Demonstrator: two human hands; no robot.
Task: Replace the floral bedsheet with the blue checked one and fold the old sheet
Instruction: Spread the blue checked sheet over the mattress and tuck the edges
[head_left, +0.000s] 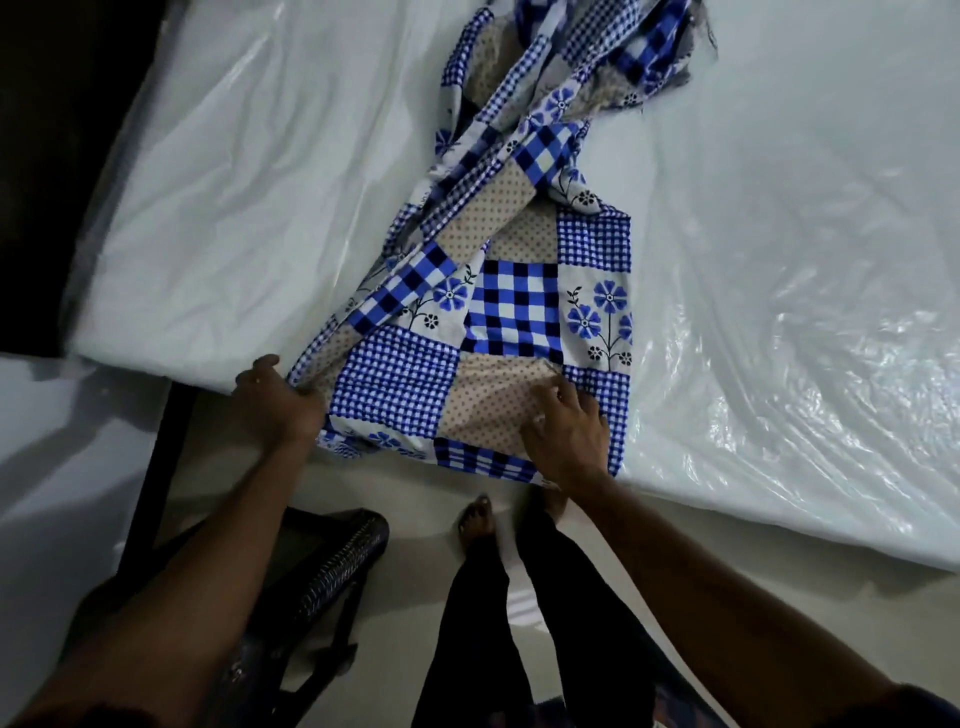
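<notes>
A blue checked sheet (514, 306) with patchwork squares and blue flowers lies partly folded on the bare mattress (218, 218), its far end bunched and trailing toward the top of the view. My left hand (278, 402) grips the sheet's near left edge at the mattress border. On the near right part of the sheet my right hand (569, 428) rests, its fingers bent and pinching at the cloth. The mattress is wrapped in clear shiny plastic (779, 322). No floral sheet shows in the head view.
A dark plastic chair (332, 561) stands on the pale floor at my left, close to the bed's corner. My legs in dark trousers and bare feet (475, 519) stand by the bed edge. Dark bed frame (156, 467) runs along the left.
</notes>
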